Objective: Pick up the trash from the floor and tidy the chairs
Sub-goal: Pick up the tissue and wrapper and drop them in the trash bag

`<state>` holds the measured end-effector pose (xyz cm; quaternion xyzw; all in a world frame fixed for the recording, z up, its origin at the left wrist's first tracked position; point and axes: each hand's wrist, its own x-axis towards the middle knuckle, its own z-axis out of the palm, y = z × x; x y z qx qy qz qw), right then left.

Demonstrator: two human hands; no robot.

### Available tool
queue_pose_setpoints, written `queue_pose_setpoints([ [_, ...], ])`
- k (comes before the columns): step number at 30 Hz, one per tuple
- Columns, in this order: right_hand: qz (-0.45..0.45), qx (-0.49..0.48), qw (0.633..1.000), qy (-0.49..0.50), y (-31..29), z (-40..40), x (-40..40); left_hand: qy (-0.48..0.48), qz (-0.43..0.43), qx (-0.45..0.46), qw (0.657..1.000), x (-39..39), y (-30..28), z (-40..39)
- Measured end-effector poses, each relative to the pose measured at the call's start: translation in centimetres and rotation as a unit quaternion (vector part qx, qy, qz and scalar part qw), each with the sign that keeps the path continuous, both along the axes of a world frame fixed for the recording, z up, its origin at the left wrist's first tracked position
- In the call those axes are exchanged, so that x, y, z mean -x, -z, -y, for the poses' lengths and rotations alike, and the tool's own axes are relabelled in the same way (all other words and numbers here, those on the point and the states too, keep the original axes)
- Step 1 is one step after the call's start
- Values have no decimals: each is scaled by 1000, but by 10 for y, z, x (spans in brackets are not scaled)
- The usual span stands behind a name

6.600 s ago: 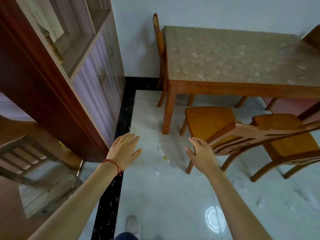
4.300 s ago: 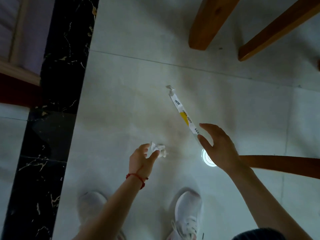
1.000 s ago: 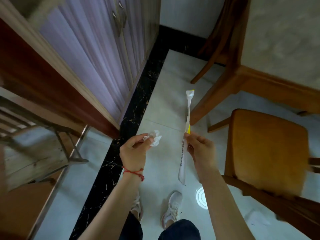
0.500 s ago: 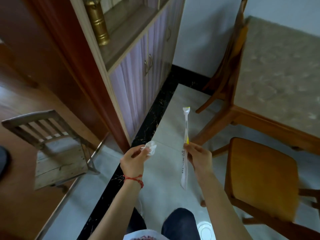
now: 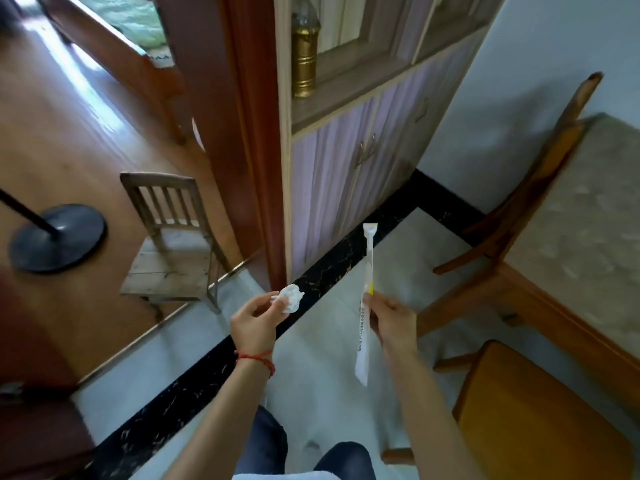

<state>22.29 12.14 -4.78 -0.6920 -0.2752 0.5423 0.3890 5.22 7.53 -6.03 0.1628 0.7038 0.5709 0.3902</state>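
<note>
My left hand [image 5: 254, 323] pinches a small crumpled white paper ball [image 5: 291, 297] between thumb and fingertips, held at chest height. My right hand [image 5: 389, 320] grips a long white wrapper [image 5: 366, 271] with a yellow patch near its middle; the wrapper stands upright, one end above the hand and the other hanging below. A wooden chair [image 5: 540, 420] with an orange seat is at the lower right, pulled out from the table. A second wooden chair [image 5: 540, 188] sits tucked against the table's left end.
The dining table [image 5: 588, 237] with a patterned top fills the right edge. A cabinet [image 5: 353, 168] with pale purple doors and a gold bottle [image 5: 304, 53] stands ahead. Left, beyond a red-brown door frame [image 5: 242, 133], a small grey chair [image 5: 173, 244] and a black stand base [image 5: 57, 237].
I have stood up from the floor with both pieces of trash in hand. The view has swung left, revealing the doorway, the small chair and the stand base.
</note>
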Motion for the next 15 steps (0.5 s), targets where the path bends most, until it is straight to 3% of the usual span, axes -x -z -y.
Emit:
queue_pose_setpoints([
  [15,-44,-23,971,-236,-9,74,52,-207,23,-19,978,16,-7,140],
])
